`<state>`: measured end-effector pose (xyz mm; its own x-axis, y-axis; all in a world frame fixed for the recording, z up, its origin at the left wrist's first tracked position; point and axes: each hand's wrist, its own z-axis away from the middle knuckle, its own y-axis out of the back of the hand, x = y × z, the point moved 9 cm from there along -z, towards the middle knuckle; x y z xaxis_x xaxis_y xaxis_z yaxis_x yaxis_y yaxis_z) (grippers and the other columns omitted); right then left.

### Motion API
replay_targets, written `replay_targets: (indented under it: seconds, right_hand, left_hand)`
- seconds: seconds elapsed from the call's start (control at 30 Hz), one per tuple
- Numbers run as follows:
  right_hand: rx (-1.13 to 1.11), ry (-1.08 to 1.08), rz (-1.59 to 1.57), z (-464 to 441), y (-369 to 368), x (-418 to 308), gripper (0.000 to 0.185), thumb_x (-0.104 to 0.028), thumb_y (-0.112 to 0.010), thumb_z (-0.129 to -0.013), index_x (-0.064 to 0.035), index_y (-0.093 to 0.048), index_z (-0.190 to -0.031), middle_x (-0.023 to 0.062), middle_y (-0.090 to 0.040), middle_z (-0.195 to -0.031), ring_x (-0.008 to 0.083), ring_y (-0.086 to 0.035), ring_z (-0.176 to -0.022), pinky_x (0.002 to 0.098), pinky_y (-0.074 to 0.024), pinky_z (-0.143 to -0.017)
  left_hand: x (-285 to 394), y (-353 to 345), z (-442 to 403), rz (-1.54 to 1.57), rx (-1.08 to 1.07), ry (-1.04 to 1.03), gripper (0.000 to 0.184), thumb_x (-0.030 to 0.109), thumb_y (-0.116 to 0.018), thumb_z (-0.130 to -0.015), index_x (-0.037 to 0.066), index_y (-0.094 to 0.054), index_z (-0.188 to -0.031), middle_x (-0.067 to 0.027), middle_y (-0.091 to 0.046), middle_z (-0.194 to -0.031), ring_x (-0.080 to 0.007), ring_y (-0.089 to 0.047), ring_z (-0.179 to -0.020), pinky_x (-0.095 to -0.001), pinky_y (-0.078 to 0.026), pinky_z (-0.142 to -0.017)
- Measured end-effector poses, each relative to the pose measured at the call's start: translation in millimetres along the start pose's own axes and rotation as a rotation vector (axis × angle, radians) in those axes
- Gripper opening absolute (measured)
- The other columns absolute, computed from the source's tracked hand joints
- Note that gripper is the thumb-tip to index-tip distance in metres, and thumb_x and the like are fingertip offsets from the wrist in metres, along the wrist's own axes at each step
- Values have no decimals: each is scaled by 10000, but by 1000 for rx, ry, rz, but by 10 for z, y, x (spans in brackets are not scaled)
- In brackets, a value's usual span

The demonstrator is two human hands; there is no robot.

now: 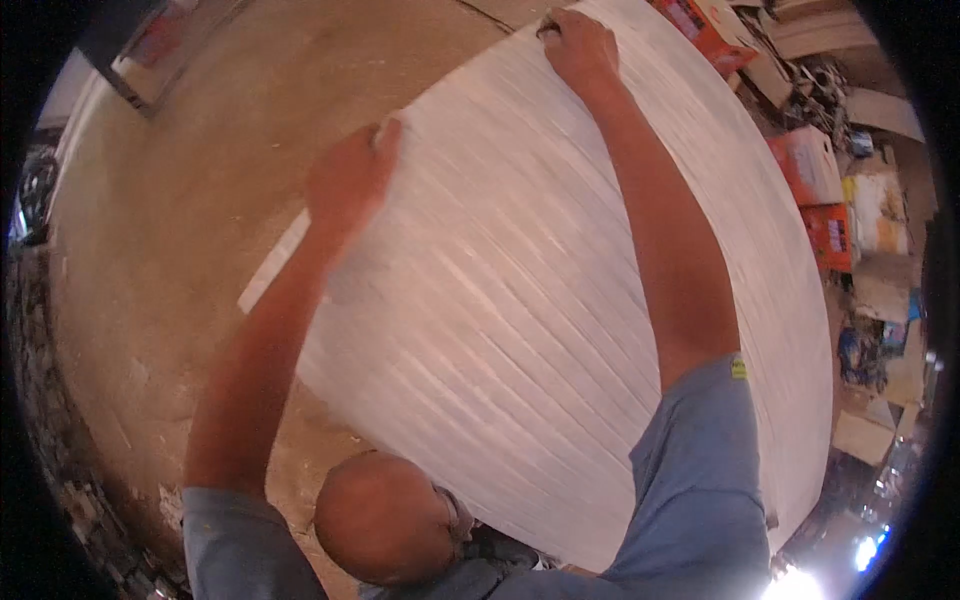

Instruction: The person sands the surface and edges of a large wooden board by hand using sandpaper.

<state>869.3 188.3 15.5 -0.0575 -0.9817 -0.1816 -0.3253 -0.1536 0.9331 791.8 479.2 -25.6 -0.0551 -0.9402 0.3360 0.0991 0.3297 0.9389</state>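
Note:
A large white ridged sheet (500, 250) fills the middle of the head view. At its upper left edge, my left hand (352, 180) looks closed and is blurred; what its fingers hold is hidden. A narrow white strip (275, 262) emerges from behind my left wrist. Farther up, my right hand (582, 48) is closed at the sheet's top edge, around a small dark item (548, 28) too small to name. Both forearms reach across the view from blue-grey sleeves.
Brown floor (180, 200) lies to the left of the sheet. Along the right stand orange and white boxes (828, 236), with cardboard and clutter around them. A dark-framed object (130, 60) is at the upper left. The top of a person's head (385, 515) shows at the bottom.

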Motion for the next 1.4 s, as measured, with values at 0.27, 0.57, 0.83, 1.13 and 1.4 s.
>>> replay_targets:
  seconds: [0.27, 0.57, 0.83, 1.13, 1.4]
  right_hand:
    - [12, -14, 16, 693, 349, 436, 144, -156, -558, -869, -105, -647, -971, 118, -643, -990, 303, -610, -988, 463, -449, -846]
    - [114, -469, 387, 5823, 2870, 3496, 146, -54, -629, -823, 1, -637, -957, 167, -629, -929, 350, -608, -868, 429, -476, -826]
    - [59, -476, 107, 5035, 2252, 3612, 185, -86, -623, -846, 6, -622, -1007, 200, -602, -1083, 398, -537, -1088, 453, -415, -982]
    - [157, -28, -46, 1811, 938, 1367, 188, -160, -596, -864, -59, -625, -1020, 147, -613, -1033, 347, -574, -987, 433, -455, -871]
    - [-8, -47, 123, 98, 28, 310, 197, -169, -561, -876, -128, -662, -1040, 89, -647, -1039, 282, -627, -985, 419, -483, -857]
  left_hand:
    - [-194, -409, -277, -16, 129, -168, 583, 519, -357, -985, 35, -648, -1129, -219, -663, -1090, -415, -625, -1004, -492, -482, -892]
    - [-153, -65, -137, 109, 136, -164, 683, 558, -364, -972, -31, -599, -1226, -285, -594, -1219, -440, -554, -1148, -453, -432, -984]
    - [-103, -135, -236, 102, 84, -164, 697, 566, -378, -964, -50, -611, -1192, -287, -592, -1216, -436, -561, -1141, -451, -434, -970]
    - [17, -8, -81, -43, 56, -11, 670, 579, -366, -959, 14, -602, -1231, -244, -631, -1165, -442, -577, -1103, -479, -446, -938]
    - [-34, -140, -215, 52, 36, -127, 585, 488, -374, -992, -9, -625, -1171, -229, -650, -1129, -391, -617, -1061, -482, -468, -907]
